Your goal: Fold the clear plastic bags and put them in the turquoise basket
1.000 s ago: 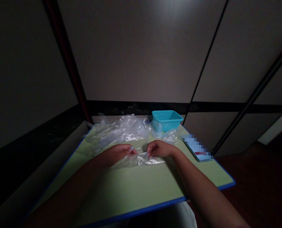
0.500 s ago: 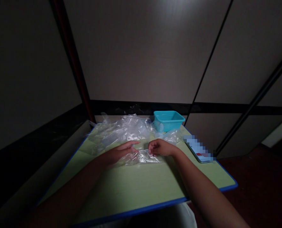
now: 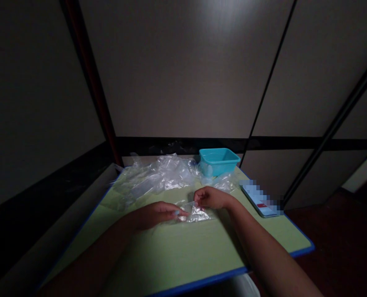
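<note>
A clear plastic bag (image 3: pixel 198 214) lies crinkled on the table in front of me. My right hand (image 3: pixel 209 197) has its fingers curled and pinches the bag's upper edge. From the left, my left hand (image 3: pixel 161 213) reaches in with its fingers drawn together, their tips at the bag's opening. A small pale bluish piece (image 3: pixel 176 213) shows between the thumb and fingers of that hand; it is too small to name. Whether the fingertips are inside the bag or just over it, I cannot tell.
Behind my hands spreads a heap of clear plastic bags (image 3: pixel 171 171). A turquoise basket (image 3: pixel 222 167) stands at the back, with a small translucent container (image 3: pixel 206 173) and more clear plastic (image 3: pixel 226 181) before it. A phone (image 3: pixel 259 198) lies right on the blue-edged green table (image 3: pixel 177 255).
My left hand has lowered and moved right to the bag's opening, its fingers closing together from a spread pose. My right hand keeps its pinch on the bag. The view has tilted slightly.
</note>
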`<state>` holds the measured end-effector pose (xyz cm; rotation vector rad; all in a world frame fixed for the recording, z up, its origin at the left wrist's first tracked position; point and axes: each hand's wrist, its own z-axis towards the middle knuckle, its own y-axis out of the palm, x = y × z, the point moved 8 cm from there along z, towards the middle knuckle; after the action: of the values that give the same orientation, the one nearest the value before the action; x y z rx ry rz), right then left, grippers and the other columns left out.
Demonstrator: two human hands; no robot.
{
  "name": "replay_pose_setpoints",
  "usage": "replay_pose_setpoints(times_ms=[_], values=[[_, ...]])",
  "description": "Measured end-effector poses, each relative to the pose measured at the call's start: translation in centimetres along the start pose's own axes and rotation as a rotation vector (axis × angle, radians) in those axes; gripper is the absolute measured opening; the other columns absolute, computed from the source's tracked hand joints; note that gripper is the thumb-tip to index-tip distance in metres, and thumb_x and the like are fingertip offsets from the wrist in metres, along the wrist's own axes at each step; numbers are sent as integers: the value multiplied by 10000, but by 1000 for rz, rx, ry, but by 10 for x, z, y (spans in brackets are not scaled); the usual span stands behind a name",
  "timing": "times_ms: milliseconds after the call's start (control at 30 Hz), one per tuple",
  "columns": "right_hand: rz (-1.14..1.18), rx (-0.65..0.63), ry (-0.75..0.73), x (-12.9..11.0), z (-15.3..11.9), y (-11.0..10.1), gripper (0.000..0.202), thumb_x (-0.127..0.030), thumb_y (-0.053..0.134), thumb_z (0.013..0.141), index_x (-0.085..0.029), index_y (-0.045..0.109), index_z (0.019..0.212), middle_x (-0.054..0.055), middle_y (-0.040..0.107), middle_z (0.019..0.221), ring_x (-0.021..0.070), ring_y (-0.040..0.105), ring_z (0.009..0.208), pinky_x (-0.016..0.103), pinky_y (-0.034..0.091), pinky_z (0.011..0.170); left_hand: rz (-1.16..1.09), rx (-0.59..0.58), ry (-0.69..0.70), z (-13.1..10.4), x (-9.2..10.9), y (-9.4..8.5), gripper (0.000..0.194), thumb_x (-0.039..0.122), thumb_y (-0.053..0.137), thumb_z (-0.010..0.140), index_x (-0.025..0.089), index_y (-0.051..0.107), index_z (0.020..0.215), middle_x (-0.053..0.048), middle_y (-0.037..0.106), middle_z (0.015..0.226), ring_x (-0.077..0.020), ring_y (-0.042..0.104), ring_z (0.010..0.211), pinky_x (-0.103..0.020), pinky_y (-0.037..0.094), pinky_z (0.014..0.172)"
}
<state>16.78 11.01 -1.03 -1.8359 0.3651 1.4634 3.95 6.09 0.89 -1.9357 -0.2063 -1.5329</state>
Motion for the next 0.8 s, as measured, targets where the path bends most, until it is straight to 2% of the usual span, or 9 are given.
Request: replay_pose_setpoints(times_ms=[133, 267, 500, 633, 700, 800], values=[[-36, -5, 14, 0, -1, 0, 52, -193, 563, 678, -142, 571, 687, -35, 547, 579, 86, 472, 533, 205, 362, 531, 4, 3, -53, -1, -1, -1, 363, 427, 529, 831, 197, 650, 1085, -46, 653, 1102, -219, 564, 1037, -290, 370, 920], [-98, -15, 23, 3, -2, -1, 50, -158, 539, 681, -138, 583, 695, -37, 561, 585, 84, 491, 547, 202, 380, 559, -11, 43, -131, -3, -8, -7, 369, 402, 549, 813, 182, 628, 1099, -37, 676, 1019, -206, 581, 970, -271, 395, 855], [-127, -15, 31, 5, -2, -4, 94, -100, 512, 657, -133, 592, 695, -31, 580, 620, 83, 504, 559, 196, 392, 565, -34, 97, -106, -3, -15, -19, 334, 445, 533, 813, 180, 700, 929, -37, 693, 814, -213, 609, 802, -282, 420, 763], [-118, -47, 62, 7, -3, -2, 99, -99, 509, 657, -137, 588, 704, -28, 591, 604, 98, 534, 562, 205, 403, 561, 2, 138, -120, -3, -20, -25, 367, 474, 500, 828, 178, 703, 907, -41, 690, 811, -211, 605, 794, -282, 427, 744], [-116, -66, 71, 7, -4, 0, 106, -91, 501, 657, -139, 584, 703, -29, 592, 599, 99, 539, 557, 208, 406, 563, -5, 180, -116, -1, -23, -29, 377, 492, 511, 816, 177, 690, 919, -46, 689, 847, -206, 603, 791, -278, 434, 726], [-112, -92, 89, 8, -4, 2, 112, -84, 495, 659, -139, 581, 704, -33, 585, 593, 93, 531, 540, 205, 402, 552, -39, 321, -71, 3, -27, -38, 432, 531, 537, 782, 162, 654, 975, -67, 679, 905, -202, 600, 783, -293, 447, 720]])
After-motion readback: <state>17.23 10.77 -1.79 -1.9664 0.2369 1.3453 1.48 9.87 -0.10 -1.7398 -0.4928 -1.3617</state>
